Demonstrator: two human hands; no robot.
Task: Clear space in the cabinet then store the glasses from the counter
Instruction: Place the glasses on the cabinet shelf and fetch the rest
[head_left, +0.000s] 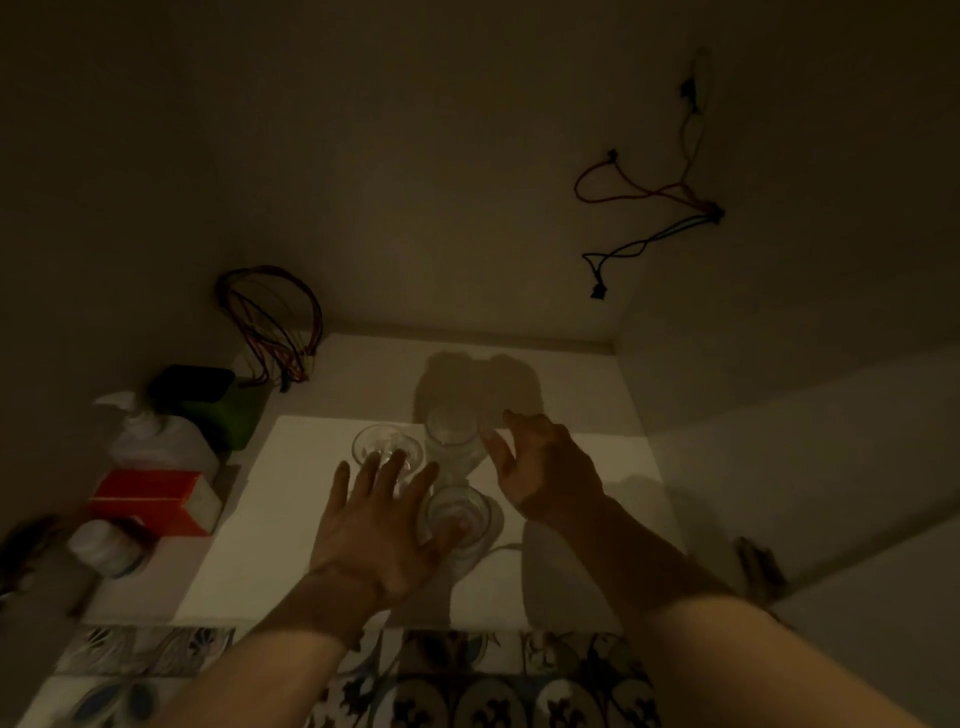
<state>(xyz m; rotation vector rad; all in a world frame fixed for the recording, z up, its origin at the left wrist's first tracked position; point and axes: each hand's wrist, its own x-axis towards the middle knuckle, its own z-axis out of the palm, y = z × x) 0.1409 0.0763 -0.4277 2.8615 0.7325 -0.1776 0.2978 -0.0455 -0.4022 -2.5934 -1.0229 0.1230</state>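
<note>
Three glasses (457, 512) stand clustered on the cabinet shelf (270, 519); left hand (374, 530) fingers spread, thumb touching the nearest glass; right hand (540, 467) fingers loosely apart beside the rear glass, gripping nothing.

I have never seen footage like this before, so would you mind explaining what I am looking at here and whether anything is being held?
There is no machine here: a person wears a camera on the head, so the single picture looks forward and down at their own two bare hands. The light is dim. They reach into a pale cabinet shelf where three clear glasses stand close together: a back left glass, a back right glass and a front glass. The left hand is spread open beside the front glass, and the right hand is open next to the back right one. Neither grips anything. At the left edge sit a red box, a white bottle and coiled wires.
</note>
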